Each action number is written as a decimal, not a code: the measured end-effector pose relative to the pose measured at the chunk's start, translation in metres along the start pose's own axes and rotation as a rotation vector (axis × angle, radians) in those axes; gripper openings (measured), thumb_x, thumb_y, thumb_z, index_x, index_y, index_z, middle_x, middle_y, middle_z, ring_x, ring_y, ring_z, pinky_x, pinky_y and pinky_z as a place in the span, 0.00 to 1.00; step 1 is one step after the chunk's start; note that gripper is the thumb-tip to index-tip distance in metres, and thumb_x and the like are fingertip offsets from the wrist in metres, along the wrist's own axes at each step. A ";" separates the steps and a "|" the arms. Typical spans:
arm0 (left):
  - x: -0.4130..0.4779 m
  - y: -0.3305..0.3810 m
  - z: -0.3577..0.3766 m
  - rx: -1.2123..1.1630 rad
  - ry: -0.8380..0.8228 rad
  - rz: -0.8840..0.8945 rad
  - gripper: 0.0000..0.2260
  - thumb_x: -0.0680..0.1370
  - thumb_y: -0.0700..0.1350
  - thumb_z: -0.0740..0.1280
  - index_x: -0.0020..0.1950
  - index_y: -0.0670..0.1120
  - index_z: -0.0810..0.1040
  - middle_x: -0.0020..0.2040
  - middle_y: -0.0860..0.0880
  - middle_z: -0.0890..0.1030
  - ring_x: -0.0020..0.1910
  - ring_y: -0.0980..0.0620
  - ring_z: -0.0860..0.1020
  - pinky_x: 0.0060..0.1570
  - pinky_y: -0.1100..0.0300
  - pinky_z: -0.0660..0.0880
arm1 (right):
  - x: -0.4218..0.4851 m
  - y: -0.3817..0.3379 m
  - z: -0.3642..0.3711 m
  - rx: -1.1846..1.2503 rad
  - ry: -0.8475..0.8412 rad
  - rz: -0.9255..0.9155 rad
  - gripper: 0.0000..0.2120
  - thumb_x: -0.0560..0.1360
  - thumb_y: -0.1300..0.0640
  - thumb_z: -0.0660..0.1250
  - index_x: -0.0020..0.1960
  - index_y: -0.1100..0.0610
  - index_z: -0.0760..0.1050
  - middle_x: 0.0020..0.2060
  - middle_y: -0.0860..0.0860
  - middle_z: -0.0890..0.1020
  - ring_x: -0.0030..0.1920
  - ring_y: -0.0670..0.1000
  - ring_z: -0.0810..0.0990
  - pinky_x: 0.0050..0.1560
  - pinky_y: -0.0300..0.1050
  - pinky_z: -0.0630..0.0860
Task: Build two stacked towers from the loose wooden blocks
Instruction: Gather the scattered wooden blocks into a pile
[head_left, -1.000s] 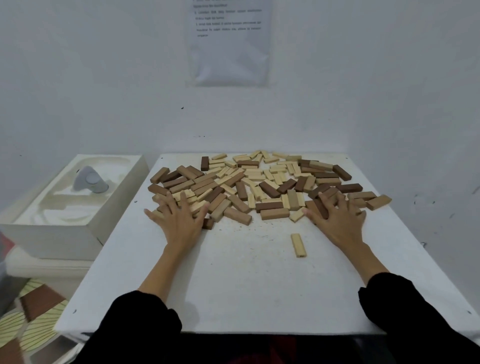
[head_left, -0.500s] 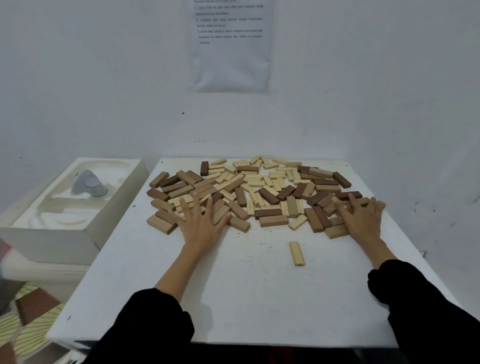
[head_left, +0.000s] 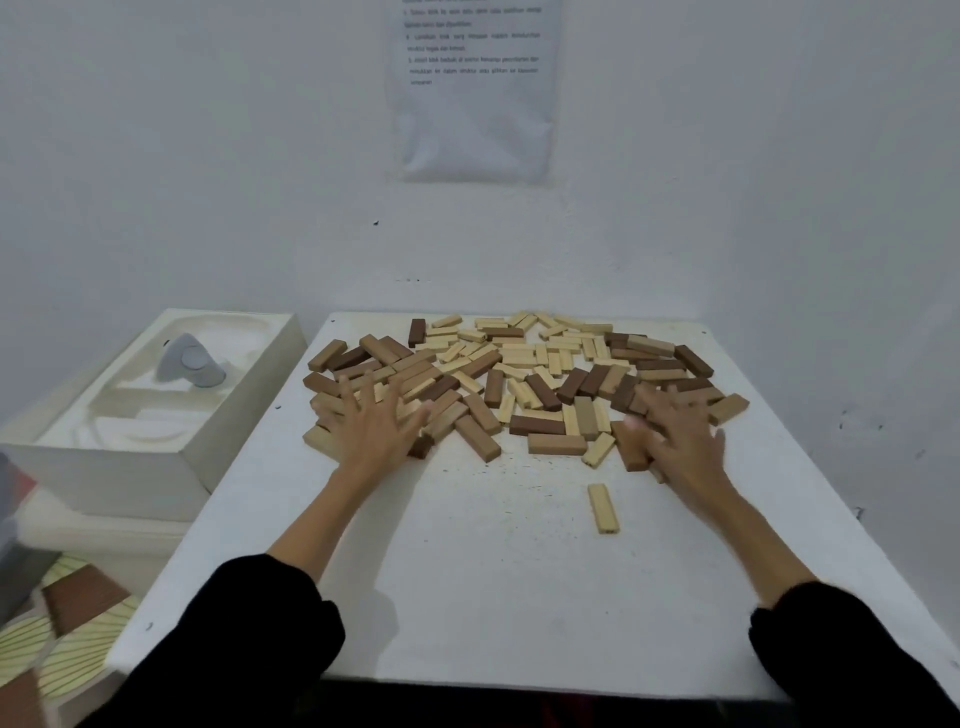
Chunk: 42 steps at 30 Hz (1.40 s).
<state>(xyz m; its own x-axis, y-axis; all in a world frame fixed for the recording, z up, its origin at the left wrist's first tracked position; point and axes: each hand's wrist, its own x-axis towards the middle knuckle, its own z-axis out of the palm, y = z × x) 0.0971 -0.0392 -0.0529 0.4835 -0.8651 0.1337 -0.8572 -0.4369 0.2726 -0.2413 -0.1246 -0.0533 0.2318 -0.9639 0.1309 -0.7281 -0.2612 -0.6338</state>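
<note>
A white, matte, speckled worktop (head_left: 467, 597) carries a flat heap of rectangular wooden blocks (head_left: 519, 364), pale, tan and dark brown, spread across its far half. The left hand (head_left: 374, 431) and the blurred right hand (head_left: 680, 441) rest on the heap's near corners, each grip wide, fingers splayed, holding nothing. One pale block (head_left: 603, 508) lies alone, nearer the front edge.

The only writing in view is a few lines of small dark print on a white paper sheet (head_left: 472, 130) fixed to the wall (head_left: 208, 156), all too blurred for any word to be read.
</note>
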 end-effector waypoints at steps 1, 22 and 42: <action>-0.001 -0.011 -0.003 0.033 0.007 -0.041 0.28 0.78 0.66 0.50 0.75 0.55 0.59 0.78 0.45 0.52 0.76 0.40 0.44 0.69 0.32 0.43 | -0.018 -0.006 0.009 -0.029 -0.046 -0.093 0.38 0.62 0.21 0.48 0.70 0.34 0.58 0.76 0.47 0.50 0.76 0.53 0.40 0.69 0.64 0.39; 0.039 -0.015 0.011 -0.108 0.040 -0.040 0.30 0.78 0.66 0.51 0.76 0.52 0.60 0.77 0.45 0.56 0.77 0.42 0.46 0.71 0.36 0.43 | -0.018 -0.017 0.059 -0.440 0.056 -0.263 0.33 0.77 0.35 0.38 0.70 0.48 0.69 0.69 0.57 0.70 0.71 0.59 0.65 0.68 0.61 0.58; -0.006 0.214 0.058 -0.195 -0.312 0.741 0.49 0.59 0.77 0.45 0.77 0.54 0.53 0.79 0.48 0.46 0.77 0.48 0.41 0.72 0.41 0.42 | 0.066 0.067 -0.046 -0.095 0.115 0.271 0.38 0.68 0.30 0.63 0.74 0.42 0.57 0.76 0.55 0.49 0.75 0.59 0.47 0.72 0.58 0.52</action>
<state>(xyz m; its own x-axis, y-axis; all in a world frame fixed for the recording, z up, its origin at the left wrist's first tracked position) -0.0996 -0.1423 -0.0506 -0.2912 -0.9532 0.0810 -0.8741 0.2996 0.3823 -0.3042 -0.2077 -0.0519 -0.0494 -0.9972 0.0554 -0.8118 0.0078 -0.5839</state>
